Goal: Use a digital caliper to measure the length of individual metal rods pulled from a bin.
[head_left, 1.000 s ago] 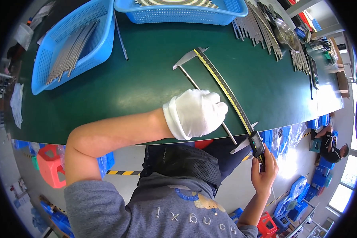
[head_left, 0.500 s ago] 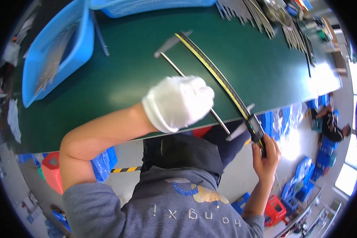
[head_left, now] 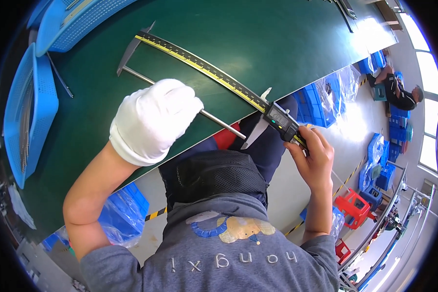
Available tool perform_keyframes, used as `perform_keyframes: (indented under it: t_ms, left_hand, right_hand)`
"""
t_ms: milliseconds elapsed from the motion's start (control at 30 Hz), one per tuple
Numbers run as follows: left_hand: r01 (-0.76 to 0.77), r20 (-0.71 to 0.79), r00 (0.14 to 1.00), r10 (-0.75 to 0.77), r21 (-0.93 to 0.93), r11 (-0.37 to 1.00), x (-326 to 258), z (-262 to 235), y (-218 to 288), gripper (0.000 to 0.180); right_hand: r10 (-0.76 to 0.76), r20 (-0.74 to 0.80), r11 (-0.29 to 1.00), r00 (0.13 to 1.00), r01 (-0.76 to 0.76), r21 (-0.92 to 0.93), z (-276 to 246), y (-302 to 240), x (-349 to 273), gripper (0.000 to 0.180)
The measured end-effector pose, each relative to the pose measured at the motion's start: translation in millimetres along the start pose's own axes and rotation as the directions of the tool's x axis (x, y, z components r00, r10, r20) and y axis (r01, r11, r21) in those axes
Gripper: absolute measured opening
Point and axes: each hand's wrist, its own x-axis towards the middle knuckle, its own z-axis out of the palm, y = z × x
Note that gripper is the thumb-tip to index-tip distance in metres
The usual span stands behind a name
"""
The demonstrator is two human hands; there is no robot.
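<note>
Two blue baskets (head_left: pixel 45 102) (head_left: pixel 82 30), metal rods (head_left: pixel 27 121) inside, hands (head_left: pixel 153 119) (head_left: pixel 315 153) holding rod (head_left: pixel 224 124), caliper (head_left: pixel 205 68)

Baskets (head_left: pixel 45 100) stand left on the counter (head_left: pixel 258 48); right of them, the caliper (head_left: pixel 204 68) crosses the near edge, the rod (head_left: pixel 224 124) between its jaws. Crates (head_left: pixel 312 103) sit past that edge, farther right.

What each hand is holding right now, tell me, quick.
Left hand: white-gloved, closed around the metal rod.
Right hand: bare, holding the digital caliper near its display end.
</note>
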Motion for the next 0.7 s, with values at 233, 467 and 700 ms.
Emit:
perform_keyframes:
  t_ms: [233,467,700]
  left_hand:
    - [-0.029,-0.01,1.0,0.029,0.035,0.999,0,-1,-4,0.024]
    - [-0.055,0.012,0.998,0.055,0.028,0.998,2,-5,-3,0.03]
    - [-0.065,0.01,0.998,0.065,-0.021,0.998,3,-3,-2,0.035]
  right_hand:
    - [0.031,-0.05,0.999,0.998,-0.032,-0.01,6,-2,1,0.037]
    - [0.087,-0.077,0.994,0.993,-0.091,-0.055,9,-6,2,0.035]
    - [0.098,-0.069,0.993,0.993,-0.102,-0.059,12,-8,-1,0.036]
